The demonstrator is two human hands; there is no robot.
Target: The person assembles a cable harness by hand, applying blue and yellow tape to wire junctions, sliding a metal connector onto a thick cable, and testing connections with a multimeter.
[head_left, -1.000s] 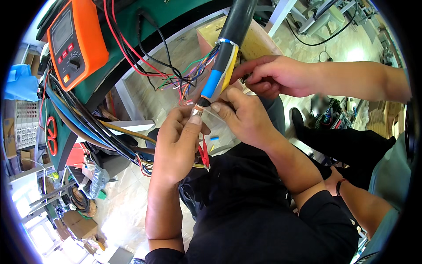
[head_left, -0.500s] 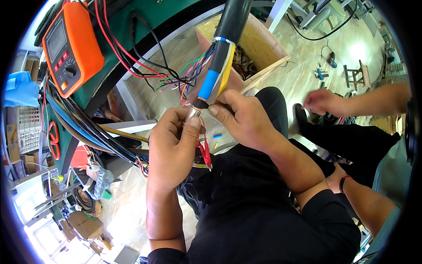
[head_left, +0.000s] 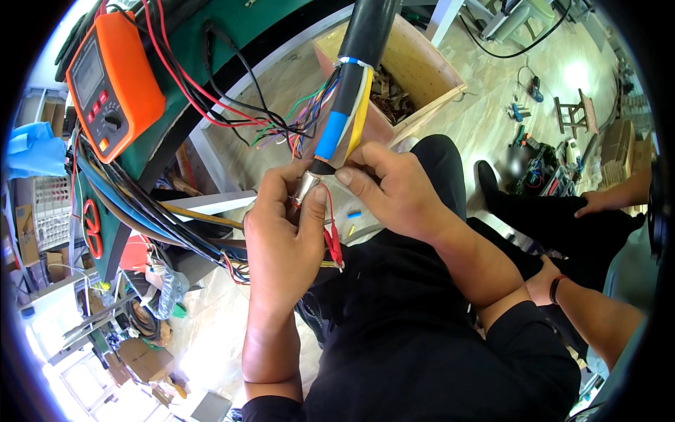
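Clock directions are from the metal sleeve [head_left: 306,187]. The sleeve meets the end of the black cable [head_left: 369,32], which runs toward 1 o'clock. Left hand [head_left: 285,239], 7 o'clock: gripping the sleeve. Right hand [head_left: 399,191], 3 o'clock: fingers curled, apparently pinching the dark band [head_left: 324,167] at the joint. Red clip [head_left: 334,247]: 5 o'clock. Current step, as judged: working the band at the joint. The next move calls for a steady sleeve and controlled right-hand tension.
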